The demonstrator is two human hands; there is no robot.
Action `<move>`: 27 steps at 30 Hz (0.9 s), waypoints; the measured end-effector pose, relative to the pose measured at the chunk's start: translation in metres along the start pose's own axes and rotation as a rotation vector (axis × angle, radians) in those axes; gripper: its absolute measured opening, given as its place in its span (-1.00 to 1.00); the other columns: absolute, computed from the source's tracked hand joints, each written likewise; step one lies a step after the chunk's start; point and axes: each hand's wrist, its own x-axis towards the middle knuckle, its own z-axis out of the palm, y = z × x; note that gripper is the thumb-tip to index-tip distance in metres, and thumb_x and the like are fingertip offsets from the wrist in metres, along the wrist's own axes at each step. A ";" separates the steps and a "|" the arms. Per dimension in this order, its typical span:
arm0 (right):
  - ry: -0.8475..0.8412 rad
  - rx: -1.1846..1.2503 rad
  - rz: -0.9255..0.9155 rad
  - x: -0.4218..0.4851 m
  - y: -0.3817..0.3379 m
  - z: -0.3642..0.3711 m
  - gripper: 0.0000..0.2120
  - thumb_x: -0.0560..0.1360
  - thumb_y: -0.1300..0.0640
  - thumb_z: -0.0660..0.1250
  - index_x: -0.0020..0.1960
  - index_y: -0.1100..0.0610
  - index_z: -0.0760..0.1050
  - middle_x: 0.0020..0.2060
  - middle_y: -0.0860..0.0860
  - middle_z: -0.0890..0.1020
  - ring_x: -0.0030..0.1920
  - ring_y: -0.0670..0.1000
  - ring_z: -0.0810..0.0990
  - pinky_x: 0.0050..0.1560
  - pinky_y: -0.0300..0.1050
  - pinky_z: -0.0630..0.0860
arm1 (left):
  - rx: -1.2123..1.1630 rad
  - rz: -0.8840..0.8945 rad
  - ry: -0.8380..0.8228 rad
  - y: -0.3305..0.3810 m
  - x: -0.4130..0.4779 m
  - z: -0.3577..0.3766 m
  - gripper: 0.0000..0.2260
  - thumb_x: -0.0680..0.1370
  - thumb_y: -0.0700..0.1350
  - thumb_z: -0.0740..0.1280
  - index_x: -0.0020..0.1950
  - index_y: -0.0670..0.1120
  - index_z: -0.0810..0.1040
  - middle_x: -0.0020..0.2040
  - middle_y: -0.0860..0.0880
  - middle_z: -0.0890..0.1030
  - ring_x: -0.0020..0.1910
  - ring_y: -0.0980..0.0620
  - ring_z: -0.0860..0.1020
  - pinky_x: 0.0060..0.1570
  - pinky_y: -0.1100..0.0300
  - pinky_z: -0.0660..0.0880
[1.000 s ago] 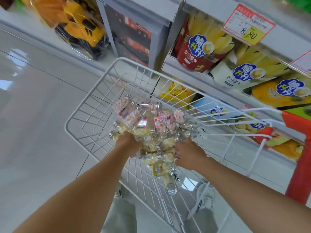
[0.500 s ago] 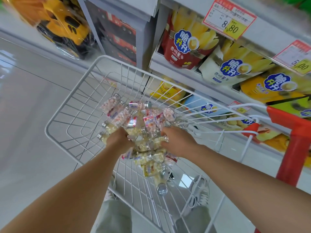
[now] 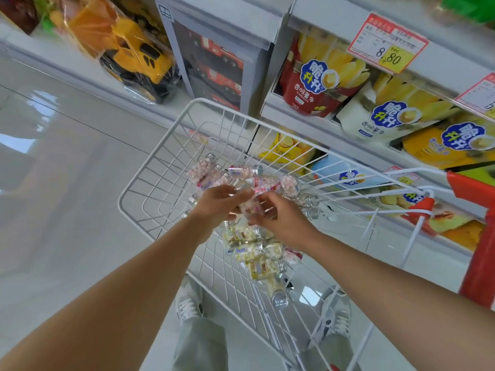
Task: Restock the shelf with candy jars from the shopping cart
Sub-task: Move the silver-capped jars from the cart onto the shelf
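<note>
Reaching down into the white wire shopping cart (image 3: 150,167) with both bare arms, over a heap of candy jars (image 3: 254,247) lying on their sides on its mesh bottom. Gripping a jar of pink sweets (image 3: 247,208) just above the heap with the left hand (image 3: 217,203), fingers (image 3: 235,192) curled over it. Pinching what looks like the same jar, blurred, from the other side with the bent fingers (image 3: 263,202) of the right hand (image 3: 281,223). Just beyond the cart on the right, a shelf (image 3: 300,124) of snack bags (image 3: 308,79) under a price tag (image 3: 385,41); left of it, a wrapped yellow toy truck (image 3: 136,54). Below the cart, grey trousers (image 3: 201,341) and pale shoes (image 3: 187,306) on a glossy floor (image 3: 67,183).
</note>
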 end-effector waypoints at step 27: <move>-0.028 -1.536 -0.200 0.038 -0.003 -0.014 -0.39 0.36 0.32 0.42 0.35 0.11 0.32 0.34 0.07 0.30 0.35 0.10 0.27 0.25 -0.07 0.30 | 0.456 0.525 0.782 -0.042 -0.094 -0.049 -0.75 0.56 0.18 0.24 0.04 0.02 0.50 -0.11 0.19 0.56 0.03 0.21 0.46 0.46 0.03 -0.20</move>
